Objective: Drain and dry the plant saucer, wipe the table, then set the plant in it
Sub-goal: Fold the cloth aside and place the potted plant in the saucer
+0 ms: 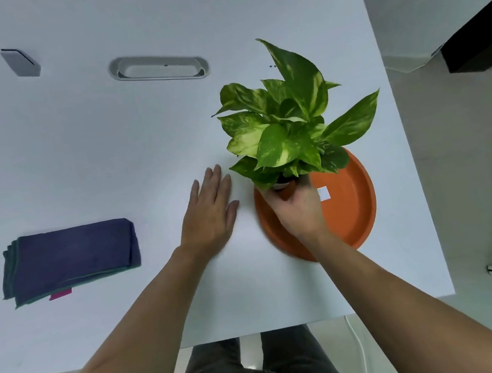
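- R hand (pixel 297 207): reaches over the round terracotta-orange plastic saucer (pixel 352 202), fingers curled round the small white pot (pixel 281 185) of the green-and-yellow variegated leafy plant (pixel 290 128); grasping pot.
- Plant upright, pot inside saucer toward its far-left part; can't tell if pot base touches saucer floor.
- White sticker (pixel 323 193) on saucer floor, just R of the hand.
- L hand (pixel 210 211): palm down, fingers straight, flat on white table (pixel 104 143), just L of saucer; holds nothing.
- Folded dark blue cloth w/ green edging (pixel 72 258) lies well L, near front edge.
- Oval grey cable grommet (pixel 158 68) far side of the tabletop.
- Pale floor to the R.
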